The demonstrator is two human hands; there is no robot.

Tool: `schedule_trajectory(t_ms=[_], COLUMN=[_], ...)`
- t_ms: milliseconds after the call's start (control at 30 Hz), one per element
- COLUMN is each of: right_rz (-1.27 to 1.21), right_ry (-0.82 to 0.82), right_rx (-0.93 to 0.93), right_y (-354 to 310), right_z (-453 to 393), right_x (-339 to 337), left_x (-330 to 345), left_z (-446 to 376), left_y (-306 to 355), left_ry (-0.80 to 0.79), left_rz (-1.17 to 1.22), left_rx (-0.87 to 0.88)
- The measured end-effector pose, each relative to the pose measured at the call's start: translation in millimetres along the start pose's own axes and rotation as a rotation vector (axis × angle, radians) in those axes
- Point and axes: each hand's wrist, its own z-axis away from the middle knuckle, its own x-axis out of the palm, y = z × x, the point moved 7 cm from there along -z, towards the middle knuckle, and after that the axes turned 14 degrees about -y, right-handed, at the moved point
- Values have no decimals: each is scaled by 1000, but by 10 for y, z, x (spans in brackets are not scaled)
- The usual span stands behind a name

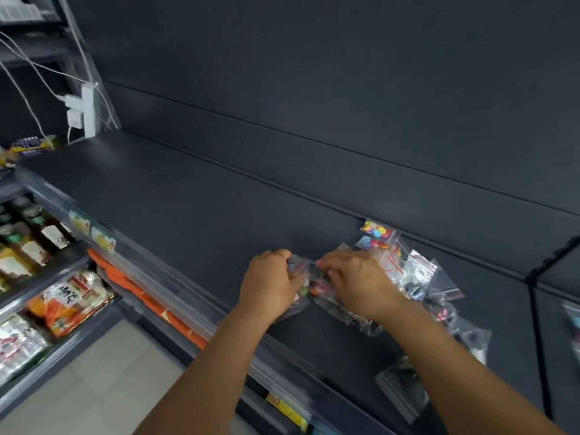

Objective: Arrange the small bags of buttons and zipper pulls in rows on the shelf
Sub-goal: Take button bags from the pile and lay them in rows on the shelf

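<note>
Both hands are down on the dark shelf (194, 196), side by side and nearly touching. The left hand (270, 284) has its fingers curled in tight, pinching a small clear bag of mixed-colour buttons (303, 288) that sits between the two hands. The right hand (354, 277) is curled the same way, gripping that bag's other edge, with its wrist resting over another clear bag (348, 315).

Just right of the hands there's a loose pile of bags (433, 287). They overlap, so no exact count from me, but it's at least five or six. Behind the hands, against the shelf's back wall, I count two bags of bright buttons (378, 232), one in front of the other.

At the shelf's far left end there's a white power strip (88, 109).
</note>
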Motion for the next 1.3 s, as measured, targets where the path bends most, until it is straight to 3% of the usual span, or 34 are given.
schedule_trajectory(t_ms=[67,133,267,400,567,800,1033,1167,1300], right_rz=[-78,-62,42,-48,-97,-546,-977,-1093,-1140], right_ry=[128,199,21,47,89,417,564,627,753], right_rx=[51,245,528,598,606,429,310,338,390], right_y=[42,172,299,301,256,162,138,253,446], right_z=[12,9,-67,-104,-84,83,483,864,1342], right_x=[-106,-174,-60,-48,-114,-289,-375,-372,-353], left_x=[-1,-2,-34,-58,-189,-499,-206,53,338], left_z=[-65,-113,-170,-200,-210,-205,-109,-61,84], left_y=[-47,-94,-153,-192,-262,-118,469,790,1233], left_ry=[-50,-92,-121,-140,-93,35,-266,-373,-488], left_rz=[59,115,176,207,388,634,826,889,886], left_rx=[2,4,32,73,127,276,383,370,462])
